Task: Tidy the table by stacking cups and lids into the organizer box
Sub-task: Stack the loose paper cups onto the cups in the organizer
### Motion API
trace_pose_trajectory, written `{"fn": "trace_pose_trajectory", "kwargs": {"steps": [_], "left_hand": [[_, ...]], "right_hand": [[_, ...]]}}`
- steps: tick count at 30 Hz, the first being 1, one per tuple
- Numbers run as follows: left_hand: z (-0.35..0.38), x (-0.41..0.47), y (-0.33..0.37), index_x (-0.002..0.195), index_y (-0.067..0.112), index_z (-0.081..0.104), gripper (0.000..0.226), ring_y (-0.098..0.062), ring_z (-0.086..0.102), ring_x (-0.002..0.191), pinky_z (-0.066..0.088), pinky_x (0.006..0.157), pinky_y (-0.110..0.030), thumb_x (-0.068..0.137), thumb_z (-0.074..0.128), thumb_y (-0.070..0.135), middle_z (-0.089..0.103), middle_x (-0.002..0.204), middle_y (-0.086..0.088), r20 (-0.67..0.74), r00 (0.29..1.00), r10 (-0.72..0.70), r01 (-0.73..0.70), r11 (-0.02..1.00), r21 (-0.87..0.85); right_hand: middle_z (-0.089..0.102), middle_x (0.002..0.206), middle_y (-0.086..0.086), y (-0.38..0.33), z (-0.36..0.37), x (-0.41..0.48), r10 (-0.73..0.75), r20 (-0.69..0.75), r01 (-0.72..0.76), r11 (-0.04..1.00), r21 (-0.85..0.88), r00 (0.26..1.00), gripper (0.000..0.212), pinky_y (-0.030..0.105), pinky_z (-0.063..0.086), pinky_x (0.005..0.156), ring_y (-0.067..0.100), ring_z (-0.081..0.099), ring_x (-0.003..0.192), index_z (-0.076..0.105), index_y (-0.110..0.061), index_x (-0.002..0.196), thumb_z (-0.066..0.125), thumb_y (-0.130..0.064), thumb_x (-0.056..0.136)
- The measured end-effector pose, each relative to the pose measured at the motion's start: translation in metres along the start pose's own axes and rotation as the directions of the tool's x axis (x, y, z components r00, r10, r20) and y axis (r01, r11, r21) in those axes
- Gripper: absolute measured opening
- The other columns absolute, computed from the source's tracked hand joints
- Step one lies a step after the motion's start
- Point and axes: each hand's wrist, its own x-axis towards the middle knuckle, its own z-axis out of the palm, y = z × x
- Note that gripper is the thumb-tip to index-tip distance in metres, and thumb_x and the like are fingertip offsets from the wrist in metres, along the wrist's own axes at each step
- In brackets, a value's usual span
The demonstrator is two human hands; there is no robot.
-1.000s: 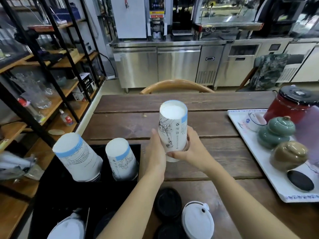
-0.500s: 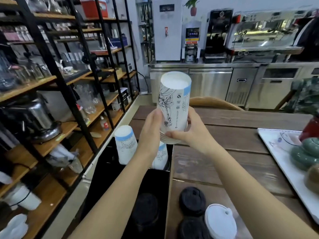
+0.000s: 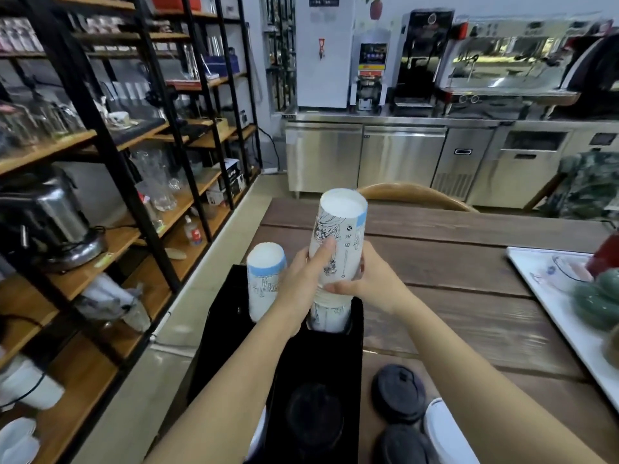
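While I read the view from my end, nearest first:

Lids: three dark lids (image 3: 398, 393) and a white lid (image 3: 447, 433) lie on the bench (image 3: 469, 262) just beside the organizer box (image 3: 321, 363); thin plastic, light, I judge best pinched at the rim.

Box: black, open on top, at the left edge of the bench; another dark lid (image 3: 315, 413) seems to sit in its near part, dimly seen.

Left hand (image 3: 298, 289): grip wrapped around the side of the stack of cups (image 3: 338, 242), index finger laid up the wall.

Right hand (image 3: 371, 279): grip holding the same stack at its lower rims, thumb in front.

Stack: paper cups, upside down, just above another cup (image 3: 330, 316) standing in the box's far right slot.

Handling: I judge it light and easily crushed; hold low and gently, where the nested rims stiffen it.

Farther cup (image 3: 266, 279): upside down in the far left slot.

Tray (image 3: 549, 296): far right, untouched.
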Motion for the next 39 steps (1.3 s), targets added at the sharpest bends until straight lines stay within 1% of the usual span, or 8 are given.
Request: {"fn": "trace_pose_trajectory", "kwargs": {"steps": [5, 8, 12, 15, 19, 24, 33, 39], "left_hand": [[0.0, 0.012, -0.012, 0.114, 0.029, 0.06, 0.099, -0.017, 0.055, 0.117, 0.04, 0.105, -0.045, 0.035, 0.059, 0.088, 0.054, 0.127, 0.003, -0.008, 0.999, -0.038, 0.038, 0.999, 0.029], [0.002, 0.014, -0.005, 0.102, 0.038, 0.053, 0.073, -0.017, 0.057, 0.114, 0.043, 0.103, -0.043, 0.043, 0.06, 0.08, 0.055, 0.122, 0.003, -0.014, 1.0, -0.011, 0.011, 1.0, 0.02], [0.003, 0.019, 0.003, 0.118, 0.019, 0.047, 0.058, -0.01, 0.064, 0.093, 0.052, 0.079, -0.031, 0.076, 0.06, 0.057, 0.064, 0.108, 0.001, 0.037, 0.999, -0.018, 0.022, 0.994, -0.111], [0.001, 0.022, 0.01, 0.116, 0.015, 0.047, 0.053, -0.005, 0.062, 0.086, 0.045, 0.064, -0.021, 0.081, 0.056, 0.054, 0.064, 0.105, 0.001, 0.053, 0.998, -0.016, 0.02, 0.997, -0.074], [-0.004, 0.024, 0.019, 0.119, 0.018, 0.047, 0.061, -0.009, 0.059, 0.097, 0.046, 0.072, -0.026, 0.08, 0.05, 0.064, 0.062, 0.111, 0.002, 0.14, 0.988, -0.064, 0.051, 0.994, 0.096], [-0.002, 0.025, 0.021, 0.117, 0.018, 0.048, 0.056, 0.0, 0.055, 0.088, 0.041, 0.066, -0.023, 0.082, 0.05, 0.062, 0.06, 0.109, 0.005, 0.188, 0.98, -0.065, 0.037, 0.988, 0.148], [-0.006, 0.036, -0.003, 0.125, 0.018, 0.047, 0.071, -0.015, 0.059, 0.107, 0.044, 0.075, -0.031, 0.071, 0.053, 0.065, 0.061, 0.122, 0.002, 0.24, 0.956, -0.168, 0.137, 0.98, 0.143], [-0.007, 0.037, -0.02, 0.122, 0.031, 0.047, 0.037, -0.013, 0.058, 0.103, 0.046, 0.074, -0.024, 0.087, 0.057, 0.035, 0.058, 0.104, 0.011, 0.184, 0.982, -0.038, 0.02, 0.995, 0.098]], "right_hand": [[0.052, 0.12, -0.01, 0.009, 0.009, 0.001, 0.087, 0.022, -0.085, 0.993, -0.083, 0.996, 0.066, 0.037, 0.044, 0.102, 0.009, 0.053, 0.115, 0.042, -0.047, 0.103, 0.085, -0.026, 0.057], [0.048, 0.116, -0.015, 0.008, 0.011, 0.003, 0.056, 0.032, -0.051, 0.99, -0.135, 0.998, 0.075, 0.032, 0.039, 0.104, 0.005, 0.049, 0.116, 0.04, -0.036, 0.12, 0.085, -0.018, 0.063], [0.05, 0.11, -0.02, 0.001, 0.01, 0.004, 0.029, -0.005, -0.029, 0.998, -0.048, 1.0, 0.06, 0.016, 0.045, 0.088, -0.014, 0.053, 0.098, 0.041, -0.039, 0.108, 0.08, -0.011, 0.072], [0.055, 0.11, -0.02, 0.001, 0.011, 0.005, 0.088, -0.064, -0.091, 0.995, -0.039, 0.994, 0.064, 0.03, 0.048, 0.092, -0.001, 0.056, 0.104, 0.043, -0.03, 0.116, 0.082, -0.035, 0.066], [0.06, 0.113, -0.017, -0.001, 0.007, 0.003, 0.123, -0.068, -0.132, 0.982, -0.138, 0.99, 0.077, 0.036, 0.051, 0.091, 0.006, 0.058, 0.107, 0.044, -0.033, 0.118, 0.075, -0.06, 0.053], [0.063, 0.115, -0.012, 0.003, 0.005, 0.003, 0.161, -0.083, -0.172, 0.971, -0.165, 0.984, 0.08, 0.041, 0.051, 0.093, 0.01, 0.06, 0.108, 0.043, -0.035, 0.122, 0.075, -0.06, 0.054], [0.055, 0.121, -0.008, 0.011, 0.01, 0.003, 0.273, 0.002, -0.265, 0.935, -0.235, 0.962, 0.075, 0.034, 0.045, 0.095, 0.013, 0.053, 0.114, 0.035, -0.028, 0.123, 0.082, -0.036, 0.065], [0.051, 0.117, -0.022, 0.02, 0.019, -0.003, 0.125, -0.097, -0.132, 0.989, -0.067, 0.987, 0.084, 0.032, 0.048, 0.095, 0.005, 0.056, 0.109, 0.028, -0.034, 0.13, 0.082, -0.019, 0.069]]}}
